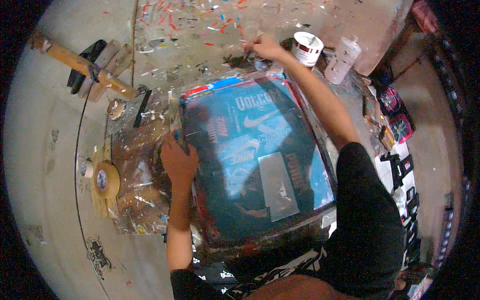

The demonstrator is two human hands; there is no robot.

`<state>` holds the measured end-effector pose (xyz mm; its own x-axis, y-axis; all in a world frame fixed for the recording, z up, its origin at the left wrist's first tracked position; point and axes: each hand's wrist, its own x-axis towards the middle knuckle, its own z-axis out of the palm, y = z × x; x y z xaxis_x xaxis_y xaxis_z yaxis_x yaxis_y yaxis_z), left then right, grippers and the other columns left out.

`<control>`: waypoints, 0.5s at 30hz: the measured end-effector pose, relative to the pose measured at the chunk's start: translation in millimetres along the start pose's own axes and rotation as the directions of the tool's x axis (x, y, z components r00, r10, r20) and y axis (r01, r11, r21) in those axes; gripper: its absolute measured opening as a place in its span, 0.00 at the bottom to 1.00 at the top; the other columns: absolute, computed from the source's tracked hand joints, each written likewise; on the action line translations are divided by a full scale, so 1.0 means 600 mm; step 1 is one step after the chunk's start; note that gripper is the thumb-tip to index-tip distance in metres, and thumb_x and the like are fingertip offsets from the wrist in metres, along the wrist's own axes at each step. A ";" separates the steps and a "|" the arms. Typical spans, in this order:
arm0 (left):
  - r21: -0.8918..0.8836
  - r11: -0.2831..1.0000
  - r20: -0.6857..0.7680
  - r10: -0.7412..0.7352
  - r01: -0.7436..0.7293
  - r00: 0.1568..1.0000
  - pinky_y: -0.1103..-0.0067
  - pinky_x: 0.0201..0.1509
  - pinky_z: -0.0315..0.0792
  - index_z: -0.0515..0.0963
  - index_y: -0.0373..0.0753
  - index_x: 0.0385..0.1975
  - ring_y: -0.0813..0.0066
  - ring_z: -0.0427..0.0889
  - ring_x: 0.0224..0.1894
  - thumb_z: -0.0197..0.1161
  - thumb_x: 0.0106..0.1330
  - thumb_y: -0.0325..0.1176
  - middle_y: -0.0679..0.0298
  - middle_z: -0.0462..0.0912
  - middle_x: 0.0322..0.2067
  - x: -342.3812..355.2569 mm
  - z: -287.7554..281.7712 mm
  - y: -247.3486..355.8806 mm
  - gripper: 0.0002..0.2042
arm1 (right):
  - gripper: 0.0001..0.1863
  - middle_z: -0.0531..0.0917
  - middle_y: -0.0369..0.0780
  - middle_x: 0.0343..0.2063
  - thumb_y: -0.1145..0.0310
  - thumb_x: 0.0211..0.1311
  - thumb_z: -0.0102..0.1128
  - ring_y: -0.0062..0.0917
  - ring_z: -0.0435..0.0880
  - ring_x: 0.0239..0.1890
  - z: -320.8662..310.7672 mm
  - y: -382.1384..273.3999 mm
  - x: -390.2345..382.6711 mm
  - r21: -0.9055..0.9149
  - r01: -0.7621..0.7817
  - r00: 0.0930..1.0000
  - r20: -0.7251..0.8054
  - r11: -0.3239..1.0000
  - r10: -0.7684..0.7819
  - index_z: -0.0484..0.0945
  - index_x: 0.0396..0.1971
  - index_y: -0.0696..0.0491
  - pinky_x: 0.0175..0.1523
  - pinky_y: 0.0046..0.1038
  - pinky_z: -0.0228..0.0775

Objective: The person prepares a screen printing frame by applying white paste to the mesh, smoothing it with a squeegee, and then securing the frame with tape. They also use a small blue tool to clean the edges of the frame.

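- The blue screen-printing frame [260,160] lies flat on the paint-spattered counter [200,45], between my hands.
- My left hand [177,159] is curled over the frame's left edge, gripping it.
- My right hand [262,46] reaches to the far corner, fingers pinched there; on what, I cannot tell.
- A white tub [306,48] stands just beside it.
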<state>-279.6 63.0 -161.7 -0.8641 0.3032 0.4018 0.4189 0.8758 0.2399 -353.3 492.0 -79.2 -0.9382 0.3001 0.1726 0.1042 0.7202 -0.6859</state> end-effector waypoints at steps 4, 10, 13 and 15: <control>0.075 0.992 0.076 -0.106 0.101 0.991 0.57 0.58 0.70 0.68 0.25 0.55 0.41 0.75 0.54 0.62 0.63 0.41 0.42 0.75 0.50 0.008 0.017 0.004 0.27 | 0.23 0.83 0.52 0.27 0.51 0.70 0.56 0.38 0.83 0.30 -0.201 0.107 -0.123 -0.503 0.140 0.990 0.047 0.853 -0.135 0.82 0.37 0.61 0.38 0.40 0.71; 0.143 0.987 0.193 -0.102 0.075 0.976 0.57 0.55 0.73 0.69 0.25 0.49 0.41 0.76 0.52 0.61 0.67 0.44 0.41 0.76 0.46 0.012 0.077 -0.040 0.25 | 0.16 0.84 0.54 0.31 0.62 0.63 0.60 0.43 0.84 0.31 -0.237 0.270 -0.204 -0.552 0.090 0.984 0.176 0.829 0.010 0.81 0.38 0.63 0.39 0.43 0.73; 0.048 0.963 0.285 -0.269 0.266 0.920 0.56 0.54 0.73 0.69 0.24 0.50 0.39 0.77 0.51 0.61 0.68 0.43 0.40 0.77 0.47 0.035 0.049 0.011 0.25 | 0.18 0.85 0.55 0.31 0.60 0.64 0.60 0.46 0.85 0.32 -0.247 0.344 -0.209 -0.549 0.038 0.966 0.233 0.835 0.109 0.81 0.36 0.63 0.40 0.44 0.75; 0.036 0.956 0.271 -0.291 0.292 0.918 0.54 0.54 0.73 0.68 0.24 0.50 0.37 0.78 0.50 0.61 0.68 0.43 0.38 0.77 0.47 0.033 0.011 0.032 0.24 | 0.21 0.84 0.57 0.31 0.55 0.65 0.59 0.49 0.86 0.34 -0.238 0.339 -0.213 -0.554 0.009 0.974 0.192 0.832 0.117 0.80 0.36 0.63 0.41 0.45 0.76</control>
<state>-290.4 88.0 -155.2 -0.9903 0.1254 0.0595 0.1378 0.9392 0.3145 -165.1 689.3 -139.6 -0.9654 0.2565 -0.0478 0.2609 0.9489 -0.1774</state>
